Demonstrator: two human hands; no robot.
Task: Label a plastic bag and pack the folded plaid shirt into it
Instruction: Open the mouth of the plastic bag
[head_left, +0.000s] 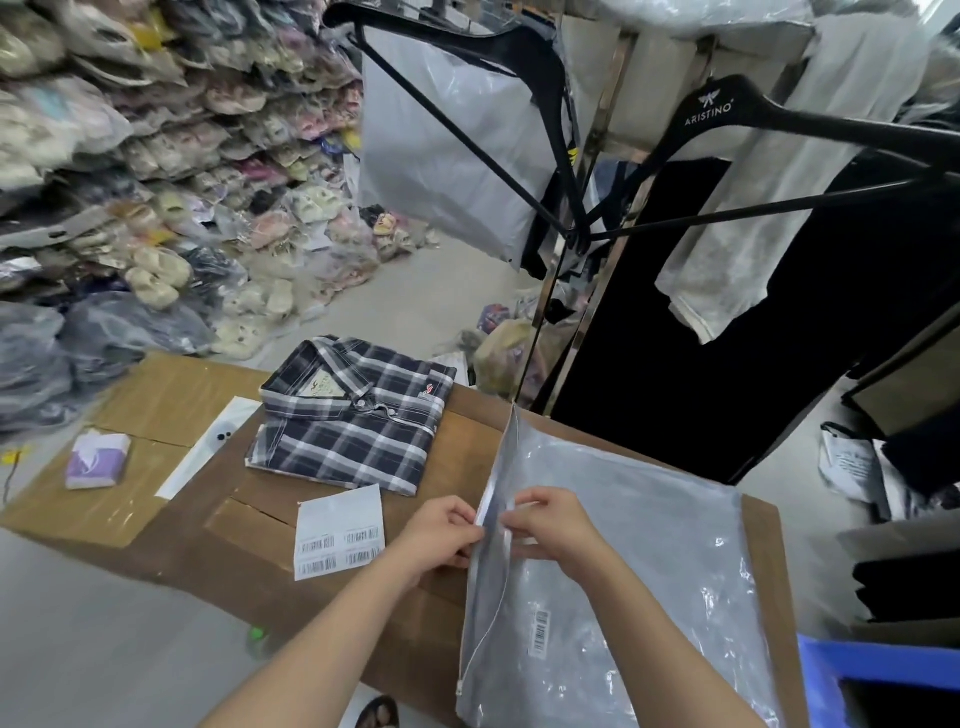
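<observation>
Our left hand (441, 530) and right hand (550, 525) both pinch the zip mouth of the plastic bag (623, 561), barcode label (540, 631) already on. Best to spread the lips wide. Plaid shirt (353, 415) lies flat on the tabletop (249, 509), collar pointing away, long axis near-far.

1. Two bare forearms come up from the bottom edge, with no sleeve showing on either
2. The left hand (444, 532) wears no glove, ring or watch
3. The right hand (558, 530) is likewise ungloved, its wrist plain
4. Fingernails look short and unpainted
5. A dark sandal (378, 713) shows at the bottom edge
</observation>
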